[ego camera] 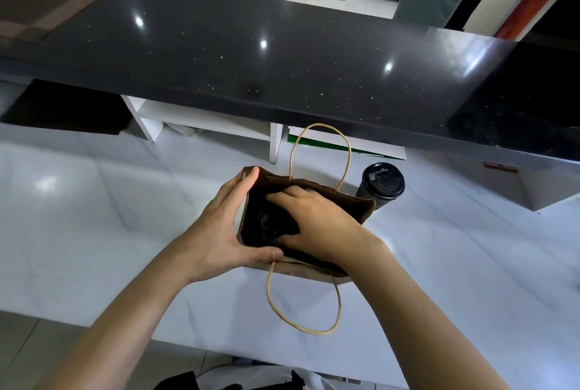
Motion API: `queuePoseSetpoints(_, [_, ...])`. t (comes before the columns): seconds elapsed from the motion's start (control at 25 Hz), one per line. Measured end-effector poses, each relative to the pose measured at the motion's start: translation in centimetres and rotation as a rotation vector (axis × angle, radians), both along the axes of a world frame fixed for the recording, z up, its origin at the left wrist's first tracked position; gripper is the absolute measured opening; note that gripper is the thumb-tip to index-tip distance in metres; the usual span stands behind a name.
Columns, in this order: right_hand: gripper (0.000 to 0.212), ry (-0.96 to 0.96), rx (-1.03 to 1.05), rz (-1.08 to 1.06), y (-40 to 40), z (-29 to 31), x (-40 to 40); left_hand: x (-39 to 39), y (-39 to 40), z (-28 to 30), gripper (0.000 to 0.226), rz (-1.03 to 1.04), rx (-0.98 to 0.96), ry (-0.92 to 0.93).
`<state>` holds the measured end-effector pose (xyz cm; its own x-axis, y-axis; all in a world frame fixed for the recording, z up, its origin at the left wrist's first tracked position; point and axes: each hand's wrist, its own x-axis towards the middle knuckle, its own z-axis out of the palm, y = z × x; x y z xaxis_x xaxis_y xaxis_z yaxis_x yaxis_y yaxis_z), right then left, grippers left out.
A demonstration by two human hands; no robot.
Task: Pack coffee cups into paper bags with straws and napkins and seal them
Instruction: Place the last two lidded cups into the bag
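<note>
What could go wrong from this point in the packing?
The right hand reaches into the paper bag over a dark object; the thin paper rim may tear. The left hand alone steadies the bag, so it might tip. The black cup stands close behind and might be knocked.

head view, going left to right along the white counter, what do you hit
left hand on the bag's left edge → open brown paper bag with twisted handles → black coffee cup with black lid
</note>
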<state>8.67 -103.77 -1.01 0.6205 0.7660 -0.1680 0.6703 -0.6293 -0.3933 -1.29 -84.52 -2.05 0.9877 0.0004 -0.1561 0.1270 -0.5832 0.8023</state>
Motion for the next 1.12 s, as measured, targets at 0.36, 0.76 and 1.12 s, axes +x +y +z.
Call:
queuePoseSetpoints(0.36, [0.011,0.075,0.738,-0.446,-7.3,2.4,-0.9,-0.1,0.0,0.1,0.128,-0.004,-0.012,0.003])
queuePoseSetpoints(0.76, [0.061,-0.055,0.269,-0.893,-11.1,-4.8,6.7,-0.3,-0.2,0.2,0.128,-0.005,-0.018,0.016])
queuePoseSetpoints(1.12, [0.086,-0.029,0.103,-0.963,-10.8,-8.0,8.8,-0.5,0.1,0.0,0.129,-0.022,0.008,0.027])
